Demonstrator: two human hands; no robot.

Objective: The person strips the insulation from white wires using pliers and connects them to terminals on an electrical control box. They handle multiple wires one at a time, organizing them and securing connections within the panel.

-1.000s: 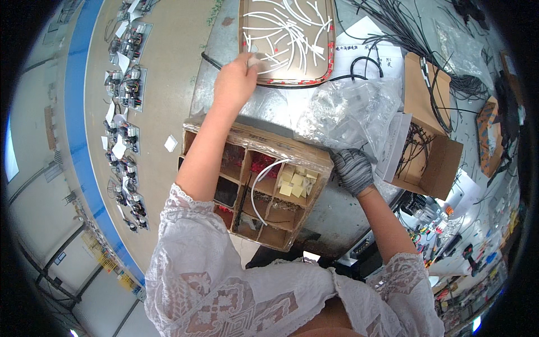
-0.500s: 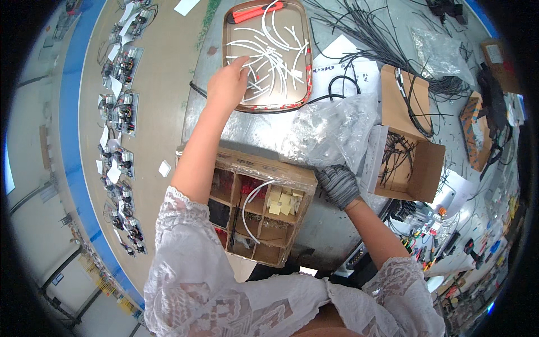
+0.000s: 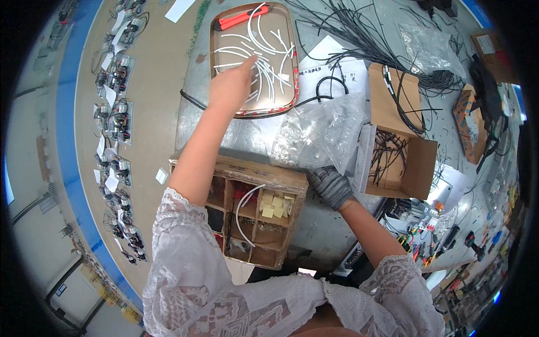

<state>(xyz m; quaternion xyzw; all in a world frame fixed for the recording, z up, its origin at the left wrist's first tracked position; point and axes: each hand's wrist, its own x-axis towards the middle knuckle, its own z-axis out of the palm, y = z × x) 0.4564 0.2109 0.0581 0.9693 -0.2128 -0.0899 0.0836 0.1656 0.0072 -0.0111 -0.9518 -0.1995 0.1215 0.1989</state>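
My bare left hand (image 3: 230,89) is over the near left part of a metal tray (image 3: 296,84). Its index finger stretches out onto the loose white tube pieces (image 3: 266,76); the thumb and the other fingers are mostly hidden. At the tray's far end lies a red utility knife (image 3: 241,18). My right hand (image 3: 331,186), in a grey striped glove, is closed beside the right corner of a divided cardboard box (image 3: 247,168). What its curled fingers hold, if anything, is hidden. A curved white tube (image 3: 240,216) lies across the box's compartments, with small yellowish pieces (image 3: 275,205) in one.
A clear plastic bag (image 3: 320,132) lies between the tray and an open carton (image 3: 421,163) of short black cables. Long black cables (image 3: 359,33) spread at the far right, over paper sheets. Several wired assemblies (image 3: 120,121) line the left surface. Tools (image 3: 432,241) crowd the right.
My left hand has shifted slightly down, its index finger now farther out over the white tubes. The whole view has moved a little; my right hand stays by the box corner.
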